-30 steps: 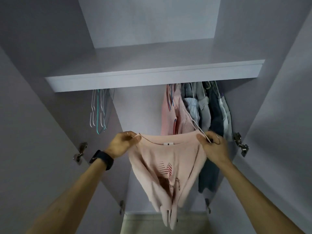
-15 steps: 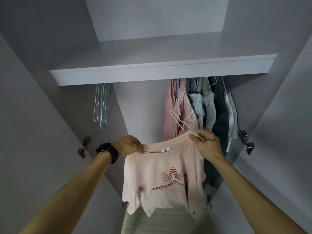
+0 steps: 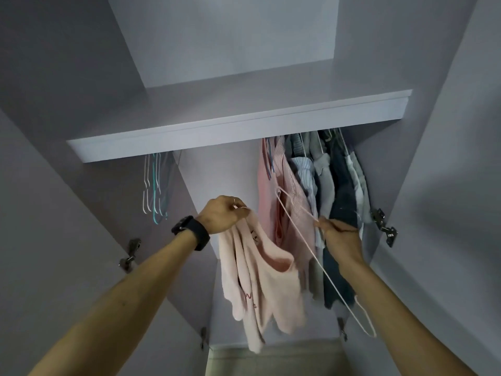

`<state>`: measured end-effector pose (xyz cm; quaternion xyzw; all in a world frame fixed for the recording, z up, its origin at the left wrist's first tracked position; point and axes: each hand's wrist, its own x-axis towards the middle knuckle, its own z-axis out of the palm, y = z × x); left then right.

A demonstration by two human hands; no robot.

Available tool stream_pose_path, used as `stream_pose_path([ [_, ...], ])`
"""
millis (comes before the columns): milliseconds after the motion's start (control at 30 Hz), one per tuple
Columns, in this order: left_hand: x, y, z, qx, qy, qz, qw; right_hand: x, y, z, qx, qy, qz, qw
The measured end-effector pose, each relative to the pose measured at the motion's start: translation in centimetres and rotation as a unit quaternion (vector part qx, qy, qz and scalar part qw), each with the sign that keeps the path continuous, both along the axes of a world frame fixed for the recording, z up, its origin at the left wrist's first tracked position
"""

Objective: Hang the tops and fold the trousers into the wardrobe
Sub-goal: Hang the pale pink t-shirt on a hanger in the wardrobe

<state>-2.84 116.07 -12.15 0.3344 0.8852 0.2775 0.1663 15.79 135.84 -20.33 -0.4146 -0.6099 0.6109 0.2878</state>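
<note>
Reaching up and forward into the open wardrobe with both forearms, wrists raised toward the shelf. Gripping the pink top in the left hand, fingers curled tight round a bunched edge of the cloth, back of the hand upward, black watch on the wrist. Letting the top hang limp and crumpled below that fist, in front of the wardrobe's back panel. Holding the white wire hanger in the right hand, fingers closed round one wire arm, hook end up and to the left, far end slanting down to the right past the forearm. Cannot tell whether top and hanger touch. Working just in front of the hung clothes at the right under the shelf, well apart from the spare hangers at the left.
</note>
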Motion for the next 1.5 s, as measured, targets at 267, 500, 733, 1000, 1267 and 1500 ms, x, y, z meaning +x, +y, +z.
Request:
stream_pose_path([
  [267,0.9,2.1,2.7,0.004,0.045,-0.035,0.998,0.7,-1.5,11.0,-0.235,0.389,-0.081,0.887],
  [500,1.0,0.8,6.1,0.057,0.040,-0.004,0.998,-3.2,-3.4,16.0,-0.220,0.425,-0.014,0.878],
  [733,0.7,-1.5,9.4,0.147,0.013,0.018,0.989,-7.3,-3.3,10.0,-0.107,0.269,0.081,0.954],
  [1000,-0.3,-4.5,9.7,0.221,-0.061,0.073,0.971,-7.6,0.2,7.8,0.017,0.128,0.176,0.976],
  [1267,-2.0,-5.0,10.9,0.294,-0.039,0.165,0.941,-6.7,1.4,9.8,0.158,0.087,0.170,0.969],
  [1500,-2.9,-5.0,10.5,0.289,0.182,0.223,0.913,-7.1,0.7,12.8,0.192,0.070,0.145,0.968],
])
